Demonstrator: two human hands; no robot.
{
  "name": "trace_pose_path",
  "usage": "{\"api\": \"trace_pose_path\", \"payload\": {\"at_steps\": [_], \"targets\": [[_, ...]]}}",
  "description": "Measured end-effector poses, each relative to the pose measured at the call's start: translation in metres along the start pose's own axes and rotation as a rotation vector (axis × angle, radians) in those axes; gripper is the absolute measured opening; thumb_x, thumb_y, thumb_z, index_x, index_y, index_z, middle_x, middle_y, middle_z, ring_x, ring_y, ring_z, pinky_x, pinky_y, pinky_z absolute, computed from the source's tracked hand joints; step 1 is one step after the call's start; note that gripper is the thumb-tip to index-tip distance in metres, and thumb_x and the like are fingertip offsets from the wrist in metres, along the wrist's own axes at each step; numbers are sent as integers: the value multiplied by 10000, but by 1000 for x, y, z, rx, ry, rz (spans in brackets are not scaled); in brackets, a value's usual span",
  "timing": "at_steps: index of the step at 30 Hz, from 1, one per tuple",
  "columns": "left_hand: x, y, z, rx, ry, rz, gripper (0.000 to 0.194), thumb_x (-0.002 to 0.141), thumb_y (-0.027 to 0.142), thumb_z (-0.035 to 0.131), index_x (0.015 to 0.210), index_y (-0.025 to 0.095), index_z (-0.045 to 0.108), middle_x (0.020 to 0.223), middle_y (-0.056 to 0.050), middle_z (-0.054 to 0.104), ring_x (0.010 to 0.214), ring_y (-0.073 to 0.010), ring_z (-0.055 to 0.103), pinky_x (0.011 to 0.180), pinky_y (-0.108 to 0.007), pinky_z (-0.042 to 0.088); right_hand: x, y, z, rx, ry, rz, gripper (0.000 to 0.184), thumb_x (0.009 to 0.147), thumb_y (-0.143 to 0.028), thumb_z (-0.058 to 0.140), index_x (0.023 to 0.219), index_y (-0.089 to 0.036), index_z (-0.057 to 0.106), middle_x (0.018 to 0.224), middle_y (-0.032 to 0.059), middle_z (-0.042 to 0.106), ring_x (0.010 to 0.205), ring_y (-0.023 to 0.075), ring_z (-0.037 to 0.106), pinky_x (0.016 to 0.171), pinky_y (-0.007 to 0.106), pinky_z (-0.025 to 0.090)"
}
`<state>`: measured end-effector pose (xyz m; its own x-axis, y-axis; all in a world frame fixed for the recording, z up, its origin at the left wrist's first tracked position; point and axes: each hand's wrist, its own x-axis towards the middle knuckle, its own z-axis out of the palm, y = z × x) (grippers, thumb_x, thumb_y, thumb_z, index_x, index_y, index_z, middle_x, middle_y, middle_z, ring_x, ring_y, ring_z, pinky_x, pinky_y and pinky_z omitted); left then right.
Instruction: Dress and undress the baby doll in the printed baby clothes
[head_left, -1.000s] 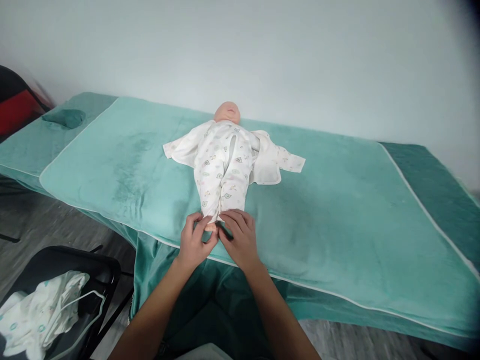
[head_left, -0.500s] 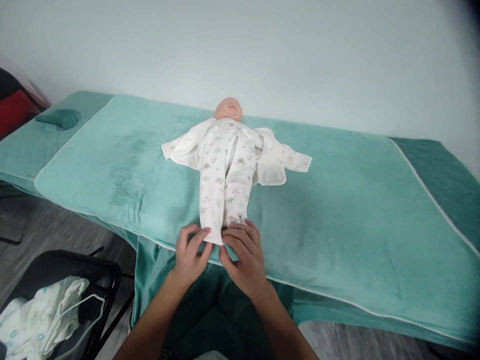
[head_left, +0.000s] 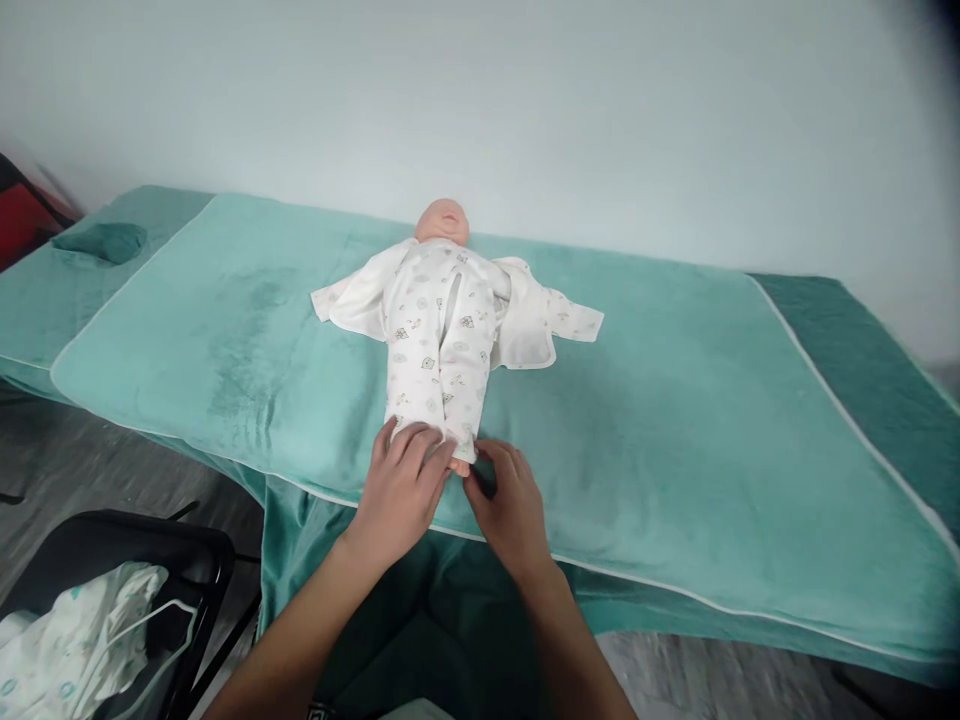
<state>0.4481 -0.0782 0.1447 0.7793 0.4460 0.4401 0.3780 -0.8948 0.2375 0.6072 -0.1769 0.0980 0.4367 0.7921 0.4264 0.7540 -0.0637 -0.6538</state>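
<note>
A baby doll lies on its back on the massage table, its head towards the wall. White printed baby trousers cover its front and legs, with a dark slit down the middle. Under them a white baby jacket is spread wide, sleeves out to both sides. My left hand curls over the trouser legs' lower ends, fingertips closed on the cloth and hiding one hem. With thumb and fingers, my right hand grips the other leg's hem. Bare doll toes peek out between my hands.
A green plush cover with white piping spreads over the table, which has a face hole at the left. A black chair at lower left bears crumpled printed cloth and a white hanger. Behind is a pale wall.
My left hand has moved from one trouser hem across towards the other leg. My right hand has shifted to that leg's outer side. Doll toes now show. The whole view has shifted slightly.
</note>
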Motion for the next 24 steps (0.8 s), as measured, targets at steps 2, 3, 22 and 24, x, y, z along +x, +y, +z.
{"api": "trace_pose_path", "payload": {"at_steps": [2,3,22,24], "targets": [[11,-1,0,42,-68,-5,300,1012,230,574,1311,207,591,1221,-105,694,1243,-290,605,1180,-651,384,6,0,2,-47,-39,11,190,968,-272,630,1156,-238,623,1039,79,704,938,280,654,798,435,547],[15,-1,1,50,-81,-3,266,1017,250,573,1277,200,600,1204,-100,696,1229,-286,608,1184,-662,372,8,0,3,-47,-41,19,157,974,-263,623,1127,-229,633,1005,68,705,905,261,649,780,407,530],[11,0,2,-438,173,109,153,968,68,577,1062,185,604,966,-57,667,967,-183,651,1073,-463,586,0,28,-26,657,-102,-29,308,967,-151,625,1137,-335,803,911,33,648,805,172,601,686,301,464],[2,2,0,-485,186,126,157,936,57,616,1032,181,611,943,-53,662,932,-179,638,1068,-478,576,-2,28,-28,660,-149,-40,275,967,-166,635,1103,-325,812,889,31,659,778,169,603,661,293,457]]}}
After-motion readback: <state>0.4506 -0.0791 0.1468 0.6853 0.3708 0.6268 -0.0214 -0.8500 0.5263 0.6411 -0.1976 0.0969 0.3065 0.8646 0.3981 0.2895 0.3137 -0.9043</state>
